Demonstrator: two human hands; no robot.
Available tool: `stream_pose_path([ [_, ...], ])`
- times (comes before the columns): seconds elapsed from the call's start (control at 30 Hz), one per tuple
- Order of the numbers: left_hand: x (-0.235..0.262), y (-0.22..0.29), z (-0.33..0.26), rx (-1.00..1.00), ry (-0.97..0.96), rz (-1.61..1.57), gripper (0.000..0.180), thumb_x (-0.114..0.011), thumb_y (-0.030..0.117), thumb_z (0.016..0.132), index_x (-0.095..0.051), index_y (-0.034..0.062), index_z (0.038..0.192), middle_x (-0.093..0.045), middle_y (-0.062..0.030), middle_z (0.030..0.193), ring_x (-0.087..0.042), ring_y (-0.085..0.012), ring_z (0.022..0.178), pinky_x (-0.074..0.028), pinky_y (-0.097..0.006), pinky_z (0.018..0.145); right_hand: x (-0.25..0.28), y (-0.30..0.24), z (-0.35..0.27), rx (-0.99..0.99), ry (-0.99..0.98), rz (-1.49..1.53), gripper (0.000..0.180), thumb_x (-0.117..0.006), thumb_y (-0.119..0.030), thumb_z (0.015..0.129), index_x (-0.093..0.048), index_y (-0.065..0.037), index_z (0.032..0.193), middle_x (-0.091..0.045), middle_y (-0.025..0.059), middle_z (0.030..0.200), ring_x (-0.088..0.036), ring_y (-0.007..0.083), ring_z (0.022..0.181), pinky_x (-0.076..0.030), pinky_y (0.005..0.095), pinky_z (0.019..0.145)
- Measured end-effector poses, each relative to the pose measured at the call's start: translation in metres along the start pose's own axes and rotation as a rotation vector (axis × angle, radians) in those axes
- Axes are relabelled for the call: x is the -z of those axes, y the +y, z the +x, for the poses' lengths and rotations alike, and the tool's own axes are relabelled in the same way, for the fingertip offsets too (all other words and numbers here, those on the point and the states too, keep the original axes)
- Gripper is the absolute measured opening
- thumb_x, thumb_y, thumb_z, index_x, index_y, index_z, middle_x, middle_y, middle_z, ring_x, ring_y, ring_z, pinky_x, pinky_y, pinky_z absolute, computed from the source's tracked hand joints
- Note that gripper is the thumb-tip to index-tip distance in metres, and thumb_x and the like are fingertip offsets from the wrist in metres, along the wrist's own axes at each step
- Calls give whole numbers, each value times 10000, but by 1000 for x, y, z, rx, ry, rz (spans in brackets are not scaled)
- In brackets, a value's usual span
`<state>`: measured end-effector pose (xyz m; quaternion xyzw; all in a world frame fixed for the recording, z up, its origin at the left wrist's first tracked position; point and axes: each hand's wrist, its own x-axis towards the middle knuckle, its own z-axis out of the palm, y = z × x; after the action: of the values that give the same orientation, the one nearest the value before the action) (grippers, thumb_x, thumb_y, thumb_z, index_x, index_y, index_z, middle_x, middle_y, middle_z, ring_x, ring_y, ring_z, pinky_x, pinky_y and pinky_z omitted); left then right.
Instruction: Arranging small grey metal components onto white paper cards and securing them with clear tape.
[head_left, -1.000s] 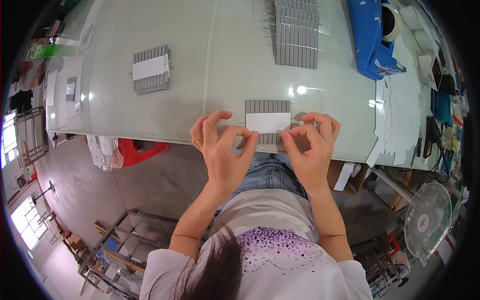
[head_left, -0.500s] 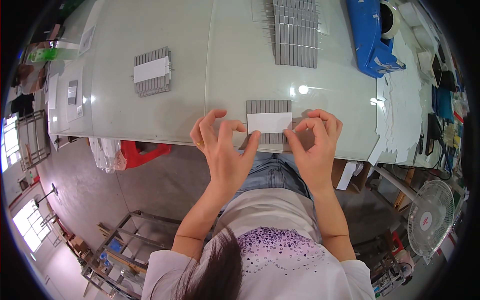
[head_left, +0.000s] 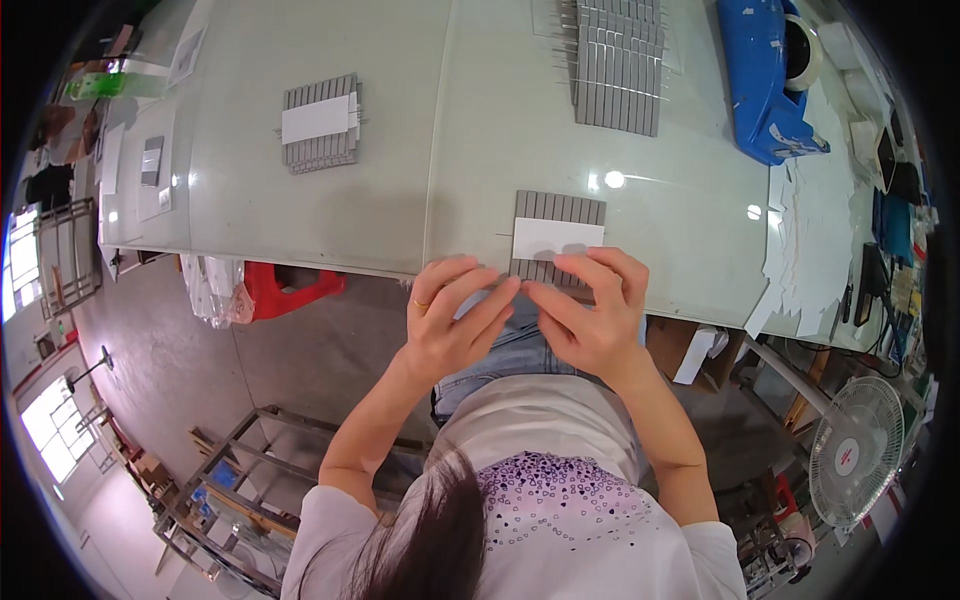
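A small panel of grey strips [head_left: 560, 205] lies at the table's near edge, with a white paper band [head_left: 558, 239] across its middle. Thin wires stick out at its sides. My left hand [head_left: 452, 312] is at the panel's lower left corner, fingers bent and apart. From the right, my right hand [head_left: 597, 308] reaches over the panel's lower edge; its fingertips touch near the band. Its thumb is apart from those fingers, close to the left fingertips at the corner. Nothing shows held in either hand.
A small stack of banded grey panels [head_left: 320, 125] lies to the left. Farther back is a larger stack of grey strips [head_left: 618, 85]. A blue tape dispenser [head_left: 755, 90] and white paper sheets [head_left: 800, 230] occupy the right side. A red stool [head_left: 290, 292] stands below the table edge.
Both hands have moved from the panel's two sides to its lower edge, and their fingertips have come close together. The view has shifted slightly, so the table things appear farther right.
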<state>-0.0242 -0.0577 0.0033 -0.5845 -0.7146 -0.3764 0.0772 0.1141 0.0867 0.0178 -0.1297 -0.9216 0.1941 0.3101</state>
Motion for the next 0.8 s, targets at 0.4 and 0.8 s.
stream_pose_path([
  [0.4, 0, -3, -5, 2, -57, -52, 288, -739, 107, 722, -768, 109, 1009, -606, -25, 1123, -523, -263, 1109, -466, -374, 917, 0, -4, -2, -18, -34, -24, 325, -732, -67, 604, -767, -219, 889, -590, 6, 1114, -475, 295, 1064, -442, 358, 861],
  [0.8, -7, -6, 2, -69, -6, 53, 286, -743, 124, 716, -751, 135, 1001, -591, -29, 1144, -541, -258, 1105, -508, -398, 841, 3, -7, 24, -73, -80, 18, 331, -691, -85, 652, -752, -163, 968, -592, 54, 1183, -482, 324, 1086, -426, 386, 896],
])
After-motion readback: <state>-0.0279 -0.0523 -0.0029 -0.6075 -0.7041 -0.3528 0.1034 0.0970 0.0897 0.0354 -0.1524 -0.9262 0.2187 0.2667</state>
